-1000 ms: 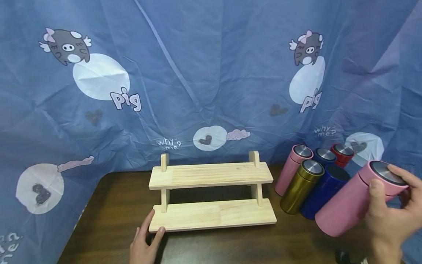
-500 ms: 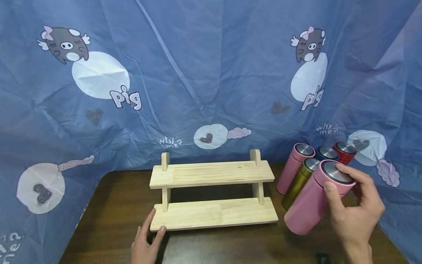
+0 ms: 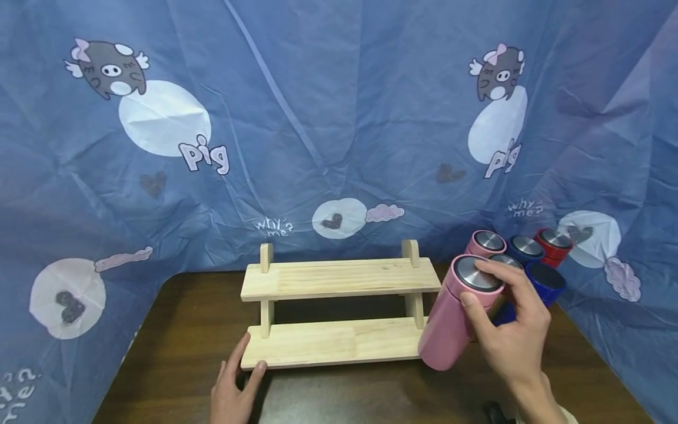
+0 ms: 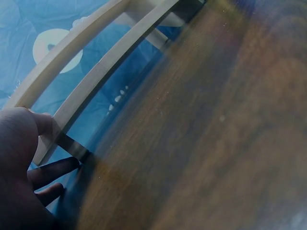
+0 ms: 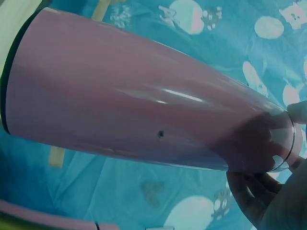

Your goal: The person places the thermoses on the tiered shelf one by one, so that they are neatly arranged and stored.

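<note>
In the head view, the right hand [image 3: 512, 335] gripped a tilted pink bottle [image 3: 449, 324] near its top, by the right end of the wooden rack [image 3: 328, 344]. The left wrist view showed the left hand [image 4: 19, 163] holding the rack's end; the right wrist view, fingers [image 5: 247, 194] curled round the bottle

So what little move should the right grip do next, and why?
Perhaps the right grip should ease the pink bottle it holds a little left, over the lower shelf. In the head view the bottle covers that shelf's right end, while the left grip holds the left end.
</note>
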A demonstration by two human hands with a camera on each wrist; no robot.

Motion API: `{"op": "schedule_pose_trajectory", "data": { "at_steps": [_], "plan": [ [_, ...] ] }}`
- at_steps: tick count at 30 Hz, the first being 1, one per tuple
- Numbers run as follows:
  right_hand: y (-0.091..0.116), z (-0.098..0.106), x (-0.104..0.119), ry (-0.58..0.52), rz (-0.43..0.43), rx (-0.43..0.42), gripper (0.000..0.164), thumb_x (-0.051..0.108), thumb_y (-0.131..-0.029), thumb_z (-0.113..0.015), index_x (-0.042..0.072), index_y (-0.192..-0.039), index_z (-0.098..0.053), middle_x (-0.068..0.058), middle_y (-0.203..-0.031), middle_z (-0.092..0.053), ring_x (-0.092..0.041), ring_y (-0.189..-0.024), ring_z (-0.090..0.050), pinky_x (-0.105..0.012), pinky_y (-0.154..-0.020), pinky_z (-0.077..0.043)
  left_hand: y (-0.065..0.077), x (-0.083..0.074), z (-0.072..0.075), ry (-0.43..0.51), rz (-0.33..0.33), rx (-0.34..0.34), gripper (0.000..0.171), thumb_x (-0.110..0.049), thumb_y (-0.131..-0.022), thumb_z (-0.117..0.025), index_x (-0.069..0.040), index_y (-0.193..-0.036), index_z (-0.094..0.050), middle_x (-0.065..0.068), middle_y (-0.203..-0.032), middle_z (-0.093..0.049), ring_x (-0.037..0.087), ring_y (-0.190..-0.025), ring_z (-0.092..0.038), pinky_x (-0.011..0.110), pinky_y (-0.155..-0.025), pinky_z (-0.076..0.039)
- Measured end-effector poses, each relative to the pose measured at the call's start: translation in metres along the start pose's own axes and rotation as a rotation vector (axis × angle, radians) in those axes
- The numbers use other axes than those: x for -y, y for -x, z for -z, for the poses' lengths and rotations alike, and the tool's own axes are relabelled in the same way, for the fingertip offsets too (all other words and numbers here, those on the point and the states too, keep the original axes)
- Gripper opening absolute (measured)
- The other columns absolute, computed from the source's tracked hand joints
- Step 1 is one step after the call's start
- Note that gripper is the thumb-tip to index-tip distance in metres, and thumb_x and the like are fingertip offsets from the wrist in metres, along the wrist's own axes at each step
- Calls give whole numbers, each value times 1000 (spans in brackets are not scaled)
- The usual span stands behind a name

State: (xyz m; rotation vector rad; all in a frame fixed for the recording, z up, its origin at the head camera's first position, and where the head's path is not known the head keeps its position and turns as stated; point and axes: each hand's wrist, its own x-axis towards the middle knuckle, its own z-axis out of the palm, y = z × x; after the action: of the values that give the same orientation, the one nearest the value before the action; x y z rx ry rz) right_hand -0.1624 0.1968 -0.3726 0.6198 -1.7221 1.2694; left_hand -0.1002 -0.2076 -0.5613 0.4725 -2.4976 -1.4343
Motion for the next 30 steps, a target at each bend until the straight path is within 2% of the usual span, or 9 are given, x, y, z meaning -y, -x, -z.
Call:
{"op": "schedule_pose_trajectory", "data": {
  "at_steps": [6, 10, 17, 23, 30],
  "plan": [
    [-8, -15, -1, 4, -2, 76, 52, -10, -76, -84, -12, -128, -73, 0, -128, -76, -13, -117, -72, -20, -101, -57, 0, 0, 0, -1, -2, 2, 69, -31, -107, -76, -14, -168, -48, 28, -165, -50, 57, -147, -53, 71, -135, -18],
    [-16, -29, 1, -29, -30, 113, 52, -11, -79, -86, -7, -130, -74, -2, -128, -77, -11, -108, -75, -17, -94, -60, 0, 2, 1, 4, -12, -7, 68, -31, -107, -76, -15, -167, -49, 28, -164, -51, 58, -145, -54, 71, -135, -19],
    [-30, -53, 2, -197, -66, 144, 45, -4, -89, -87, -9, -131, -72, -9, -125, -77, -17, -100, -75, -18, -85, -64, 0, 2, 0, 3, -31, 0, 68, -31, -107, -76, -14, -167, -49, 28, -164, -51, 58, -145, -54, 71, -134, -20],
    [-43, -67, 8, -142, -76, 180, 50, -6, -84, -84, -1, -134, -75, -7, -126, -78, -16, -105, -76, -21, -91, -63, 0, 2, -1, 1, -30, -4, 68, -31, -106, -76, -14, -167, -50, 28, -163, -52, 57, -143, -56, 71, -134, -20],
    [-54, -87, 17, -157, -91, 178, 48, -4, -87, -85, 3, -134, -76, -11, -125, -78, -15, -108, -76, -24, -94, -61, 1, 1, 0, 12, -35, -19, 68, -28, -105, -78, -14, -166, -51, 28, -162, -54, 56, -142, -58, 70, -135, -19]
  ]
}}
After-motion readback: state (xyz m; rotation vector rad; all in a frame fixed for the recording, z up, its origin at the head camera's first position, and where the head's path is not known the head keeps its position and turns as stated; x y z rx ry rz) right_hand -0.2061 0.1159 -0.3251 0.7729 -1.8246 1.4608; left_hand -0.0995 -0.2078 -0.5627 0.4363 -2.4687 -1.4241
